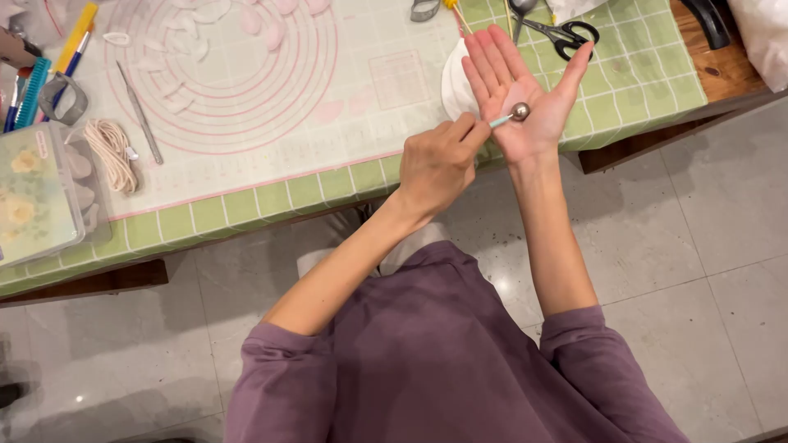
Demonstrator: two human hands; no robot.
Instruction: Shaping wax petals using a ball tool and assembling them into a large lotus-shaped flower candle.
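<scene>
A person in a purple long-sleeved top presses a ball-ended modelling tool with a pale blue handle and round steel tip (514, 113) into the upturned palm of the right hand (519, 97). The left hand (435, 164) pinches the handle between thumb and fingertips, fingers closed firmly around it, close behind the ball. The right hand lies open and flat, fingers together and stretched away from the grip, holding nothing that can be made out; whether a thin pale petal piece rests under the ball cannot be told.

Just beyond the open palm sits a round white dish (454, 82); farther out from the fingertips lie black-handled scissors (566, 34). Well off to the gripping hand's outer side, a translucent silicone work mat with pink concentric rings (271, 107) carries small white and pink petal cut-outs (205, 12), a thin metal pick (139, 113) and a coil of cream cord (112, 153), all on a green checked table cover (648, 74).

Done well, the step likely calls for light, rolling pressure, the palm kept soft and steady, and the short pinch held near the ball.
</scene>
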